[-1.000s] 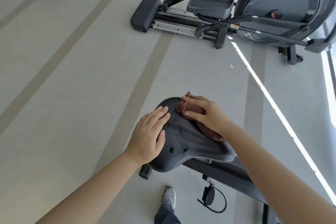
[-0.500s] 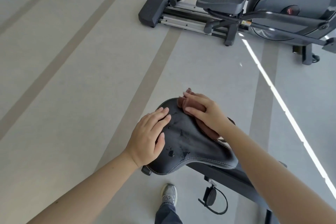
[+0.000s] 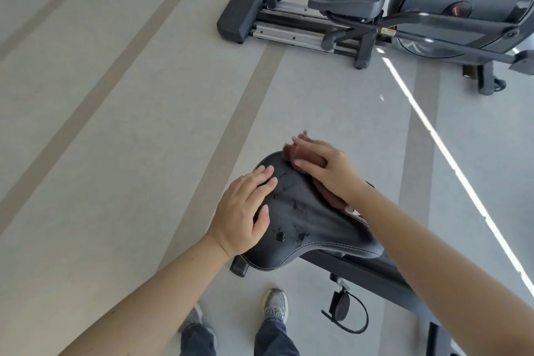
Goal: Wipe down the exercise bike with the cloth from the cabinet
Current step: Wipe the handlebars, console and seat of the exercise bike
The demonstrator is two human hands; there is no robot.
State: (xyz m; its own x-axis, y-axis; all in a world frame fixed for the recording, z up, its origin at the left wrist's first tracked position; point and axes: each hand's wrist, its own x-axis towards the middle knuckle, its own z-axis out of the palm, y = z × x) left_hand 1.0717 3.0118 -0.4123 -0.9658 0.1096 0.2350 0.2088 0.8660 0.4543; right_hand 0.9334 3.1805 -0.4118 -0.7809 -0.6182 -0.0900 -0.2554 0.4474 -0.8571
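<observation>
The exercise bike's black saddle [image 3: 306, 220] fills the lower middle of the view, its leather scuffed and flaked. My right hand [image 3: 326, 167] presses a brown cloth [image 3: 303, 156] flat against the saddle's far right side; part of the cloth trails out under my wrist. My left hand [image 3: 245, 208] lies flat on the saddle's left edge, fingers together, holding nothing. The bike's dark frame [image 3: 375, 272] and a strapped pedal [image 3: 344, 306] show below the saddle.
A grey elliptical trainer [image 3: 375, 9] stands on the floor at the top right. My two shoes [image 3: 274, 306] are on the pale striped floor under the saddle. A bright strip of sunlight [image 3: 450, 159] crosses the floor at the right.
My right hand has slid the cloth a little toward the saddle's far tip. The view has tilted down, so both feet show now. My left hand has stayed on the saddle.
</observation>
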